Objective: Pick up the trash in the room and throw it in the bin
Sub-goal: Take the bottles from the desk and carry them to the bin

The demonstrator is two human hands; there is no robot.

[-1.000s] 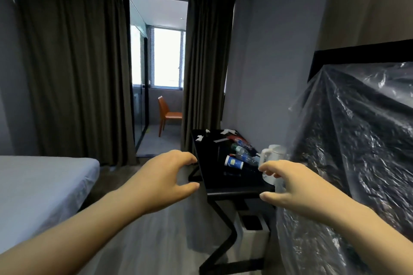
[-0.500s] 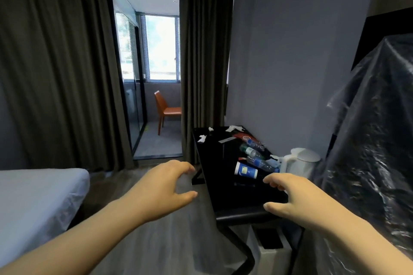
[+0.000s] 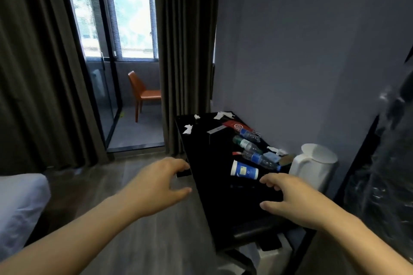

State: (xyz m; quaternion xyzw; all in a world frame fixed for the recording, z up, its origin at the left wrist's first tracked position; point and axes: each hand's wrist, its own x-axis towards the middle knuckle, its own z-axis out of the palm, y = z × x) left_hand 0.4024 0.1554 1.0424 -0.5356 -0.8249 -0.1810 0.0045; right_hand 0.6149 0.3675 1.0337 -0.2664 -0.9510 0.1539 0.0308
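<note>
You've stepped nearer the bench (image 3: 210, 158), left hand (image 3: 156, 182) and right hand (image 3: 297, 196) empty, fingers (image 3: 269, 180) loosely spread; send the right to the tipped paper cup (image 3: 244, 169) lying at its ten o'clock, gripping mid-body.

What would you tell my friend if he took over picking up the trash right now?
Left hand: empty, fingers loosely curled, beside the black table's left edge.
Right hand: empty, over the table's near end, just short of the paper cup.
Trash: the cup lies on its side; three plastic bottles lie behind it; crumpled tissues sit at the far end. The white bin stands under the table.
Done: nothing visibly picked up yet.
Left: grab the cup, probably first, then bottles and tissues, and drop all in the bin.
</note>
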